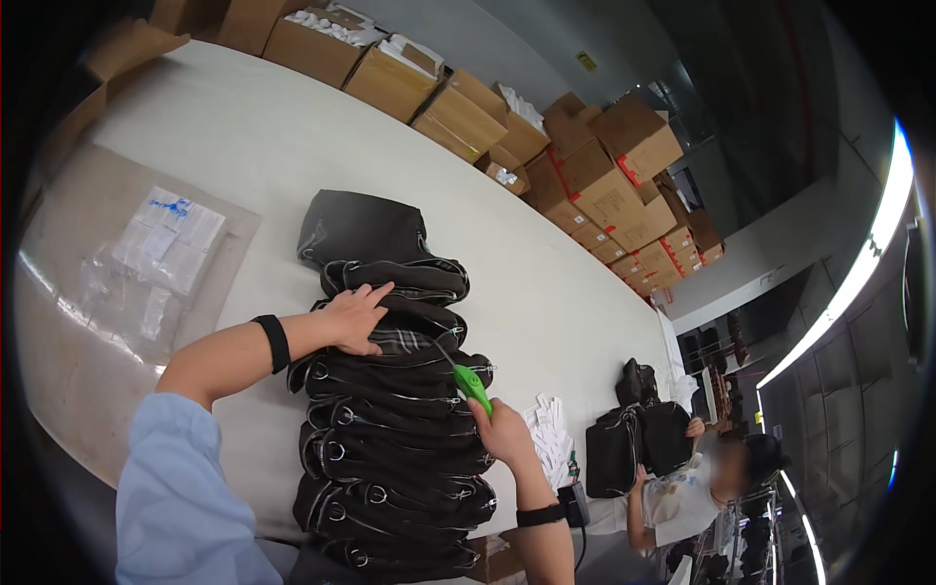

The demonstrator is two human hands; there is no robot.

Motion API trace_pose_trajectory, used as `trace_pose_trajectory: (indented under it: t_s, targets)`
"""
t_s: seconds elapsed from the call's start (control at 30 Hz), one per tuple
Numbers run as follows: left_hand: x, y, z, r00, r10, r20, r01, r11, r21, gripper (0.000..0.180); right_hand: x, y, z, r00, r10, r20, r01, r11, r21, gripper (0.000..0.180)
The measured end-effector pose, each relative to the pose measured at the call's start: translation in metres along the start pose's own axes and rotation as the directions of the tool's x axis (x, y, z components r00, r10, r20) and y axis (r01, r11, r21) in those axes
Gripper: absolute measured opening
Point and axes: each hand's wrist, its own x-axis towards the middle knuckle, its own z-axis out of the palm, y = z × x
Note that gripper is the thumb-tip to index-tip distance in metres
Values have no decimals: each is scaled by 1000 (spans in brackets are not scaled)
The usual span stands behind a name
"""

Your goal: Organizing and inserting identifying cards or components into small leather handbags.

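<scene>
A row of black bags (390, 456) with zippers and metal rings lies packed together on the table in front of me. My left hand (359, 318) rests with spread fingers on one of the upper bags, at the edge of its opening. Striped lining (402, 341) shows inside that opening, just beside my thumb. In my closed right hand (504, 430) is a green-handled tool (472, 387) with a thin dark rod. The rod reaches up to the opening, and its far end is hard to make out against the bag.
Clear plastic packets (171, 242) lie on a transparent sheet at the left. White tags (549, 437) are heaped right of the bags. Across the table, a person (682, 497) handles black bags (614, 451). Cardboard boxes (468, 115) line the far edge.
</scene>
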Motion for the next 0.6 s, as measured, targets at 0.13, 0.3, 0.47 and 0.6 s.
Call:
trace_pose_trajectory:
  t_s: [0.13, 0.3, 0.47, 0.6]
  targets:
    - [-1, -3, 9, 998, 64, -27, -63, 998, 10, 64, -20, -3, 18, 975, -167, 150, 150, 982, 115, 58]
    - [0, 1, 9, 965, 188, 186, -207, 974, 89, 43, -1, 3, 1, 997, -79, -1, 78, 986, 150, 58]
    - [-4, 8, -3, 998, 15, -67, -13, 1000, 26, 59, -20, -10, 29, 981, -175, 81, 163, 976, 142, 57]
    - [-5, 7, -3, 999, 4, -43, -4, 1000, 10, 65, -15, 1, 28, 986, -99, -135, 109, 991, 72, 54]
